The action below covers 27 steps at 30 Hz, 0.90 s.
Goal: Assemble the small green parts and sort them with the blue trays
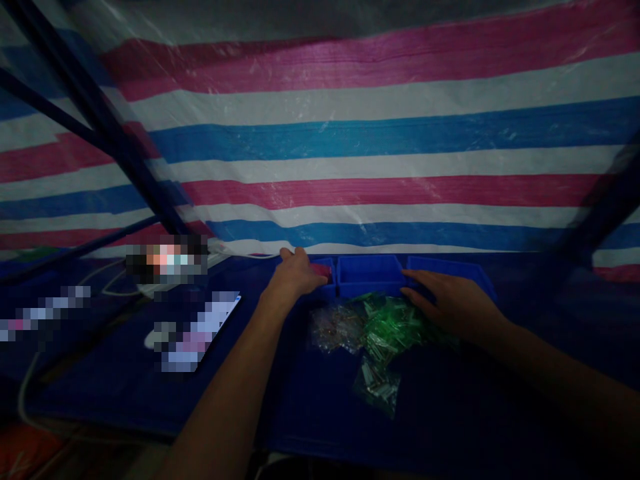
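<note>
Three blue plastic bins stand in a row at the back of the table. My left hand (294,272) is closed over the left bin (327,291), its fingers towards the back and its thumb by the front. Something red (321,270) shows inside that bin, partly covered by the hand. My right hand (450,300) has its fingers and thumb stretched apart, touching near the corner between the middle bin (369,289) and the right bin (450,267). Before the bins lie a green plastic bag (393,327), a clear bag of small parts (337,327) and a smaller clear bag (377,385).
A phone (203,333) with a lit screen lies left of my left arm, near a white round object (159,335). White cables (107,283) run along the left. Behind the blue table (320,407) hangs a striped plastic sheet (375,140), with dark metal poles (125,147) at the sides.
</note>
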Motion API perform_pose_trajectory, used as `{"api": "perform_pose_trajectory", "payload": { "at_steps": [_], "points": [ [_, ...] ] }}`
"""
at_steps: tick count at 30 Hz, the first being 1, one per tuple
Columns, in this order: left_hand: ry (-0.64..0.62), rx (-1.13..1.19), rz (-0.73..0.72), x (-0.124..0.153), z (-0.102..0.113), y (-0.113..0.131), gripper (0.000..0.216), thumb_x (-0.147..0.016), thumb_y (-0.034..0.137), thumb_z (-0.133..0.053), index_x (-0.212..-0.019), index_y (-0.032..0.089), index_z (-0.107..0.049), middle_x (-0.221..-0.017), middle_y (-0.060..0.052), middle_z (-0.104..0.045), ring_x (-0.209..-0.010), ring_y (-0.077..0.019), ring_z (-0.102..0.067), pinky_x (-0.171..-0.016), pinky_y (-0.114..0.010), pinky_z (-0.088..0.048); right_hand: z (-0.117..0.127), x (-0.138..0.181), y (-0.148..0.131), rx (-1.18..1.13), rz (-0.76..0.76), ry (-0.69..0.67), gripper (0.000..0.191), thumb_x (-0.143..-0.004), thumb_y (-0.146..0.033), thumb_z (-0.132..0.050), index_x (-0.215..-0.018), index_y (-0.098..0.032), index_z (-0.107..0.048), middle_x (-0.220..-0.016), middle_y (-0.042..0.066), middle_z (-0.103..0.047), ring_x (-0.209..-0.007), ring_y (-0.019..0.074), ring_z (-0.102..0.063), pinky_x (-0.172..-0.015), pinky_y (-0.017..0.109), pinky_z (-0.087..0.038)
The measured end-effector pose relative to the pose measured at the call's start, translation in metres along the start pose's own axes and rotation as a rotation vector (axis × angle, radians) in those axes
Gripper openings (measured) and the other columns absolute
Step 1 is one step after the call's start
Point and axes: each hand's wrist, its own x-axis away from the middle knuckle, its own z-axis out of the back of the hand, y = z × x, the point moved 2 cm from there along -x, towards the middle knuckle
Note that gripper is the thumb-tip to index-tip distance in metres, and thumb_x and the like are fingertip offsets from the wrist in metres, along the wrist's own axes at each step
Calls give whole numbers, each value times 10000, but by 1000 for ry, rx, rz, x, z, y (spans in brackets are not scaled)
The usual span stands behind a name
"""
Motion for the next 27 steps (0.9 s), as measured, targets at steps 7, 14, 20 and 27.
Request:
{"api": "perform_pose_trajectory", "payload": {
  "at_steps": [7,14,20,27],
  "points": [
    [151,64,-121,5,-4,-3,596,-667,411,-836,-1126,164,-546,-1396,-192,-422,-948,-259,-705,-922,-400,-575,1,0,0,19,-5,-9,480,-1063,-504,-430,-1422,-233,-597,-1352,105,-726,-1154,326,-741,-924,518,-631],
    [230,107,-199,13,6,-1,561,-680,387,-870,-1107,193,-562,-1323,-118,-421,-898,-214,-681,-862,-384,-596,-1,0,3,-22,7,22,484,-1045,-508,-458,-1438,-267,-605,-1314,99,-745,-1128,338,-751,-900,554,-639],
    [287,132,-279,23,17,6,507,-691,214,-852,-1108,193,-564,-1291,-89,-436,-955,-208,-656,-884,-366,-594,0,0,1,-4,2,12,498,-1051,-515,-445,-1422,-228,-611,-1332,112,-735,-1130,340,-750,-914,553,-633],
    [381,201,-297,29,45,6,469,-711,218,-864,-1069,199,-561,-1256,-82,-458,-1062,-222,-609,-999,-391,-562,1,-1,0,26,-7,-13,499,-1063,-513,-425,-1423,-214,-596,-1353,110,-725,-1162,330,-737,-934,525,-628]
  ]
}}
